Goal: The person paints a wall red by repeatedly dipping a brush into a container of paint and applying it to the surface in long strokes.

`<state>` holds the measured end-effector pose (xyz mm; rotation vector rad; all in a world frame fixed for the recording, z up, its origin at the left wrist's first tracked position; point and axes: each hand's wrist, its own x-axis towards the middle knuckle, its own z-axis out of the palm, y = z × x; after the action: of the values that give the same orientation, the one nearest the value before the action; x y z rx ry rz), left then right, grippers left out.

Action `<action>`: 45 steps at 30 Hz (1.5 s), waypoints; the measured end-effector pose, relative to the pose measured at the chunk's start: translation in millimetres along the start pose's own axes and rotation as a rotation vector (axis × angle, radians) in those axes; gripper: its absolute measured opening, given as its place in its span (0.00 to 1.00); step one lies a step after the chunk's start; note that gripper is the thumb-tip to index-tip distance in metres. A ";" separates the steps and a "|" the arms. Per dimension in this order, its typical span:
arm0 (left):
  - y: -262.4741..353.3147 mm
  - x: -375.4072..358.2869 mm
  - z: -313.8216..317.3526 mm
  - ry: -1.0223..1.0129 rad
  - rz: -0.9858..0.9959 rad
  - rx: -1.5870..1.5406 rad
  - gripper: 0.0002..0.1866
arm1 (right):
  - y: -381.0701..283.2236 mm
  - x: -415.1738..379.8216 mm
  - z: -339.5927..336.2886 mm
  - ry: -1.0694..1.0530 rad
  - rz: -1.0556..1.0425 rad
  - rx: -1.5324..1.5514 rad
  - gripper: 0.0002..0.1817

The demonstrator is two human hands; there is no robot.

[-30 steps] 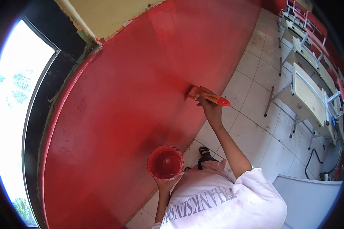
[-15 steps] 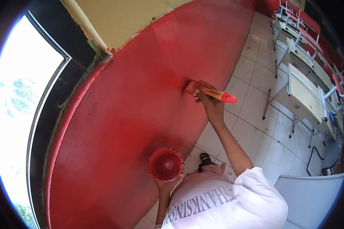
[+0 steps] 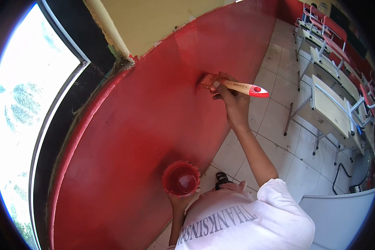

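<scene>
A red-painted wall (image 3: 125, 150) fills the middle of the view. My right hand (image 3: 230, 92) is closed round a paintbrush (image 3: 237, 86) with a wooden handle and a red tip. The brush's bristles are against the wall, below the cream upper part. Near the bottom, my left hand (image 3: 181, 201) holds a red paint tub (image 3: 166, 179) from below, with red paint inside. Most of that hand's fingers are hidden behind the tub.
A bright window (image 3: 33, 83) with a dark frame lies at left. School desks (image 3: 327, 108) with red chairs (image 3: 335, 29) line the right side on a tiled floor (image 3: 271, 129). A pale grey surface (image 3: 341, 216) stands at lower right.
The brush and my right hand have shifted slightly up, and the brush handle points more level. The window edge and desks have moved a little in view. The tub stays nearly in place.
</scene>
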<state>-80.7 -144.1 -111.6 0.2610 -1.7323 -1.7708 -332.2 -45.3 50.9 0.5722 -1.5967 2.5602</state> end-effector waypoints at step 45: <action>-92.6 3.9 -48.3 -0.050 -0.261 -0.244 0.40 | -60.1 25.4 32.9 0.058 -0.172 0.505 0.18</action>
<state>-84.7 -192.8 -204.1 0.3527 -1.5506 -2.1732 -331.7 -50.0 123.8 0.6265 -0.8298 2.8083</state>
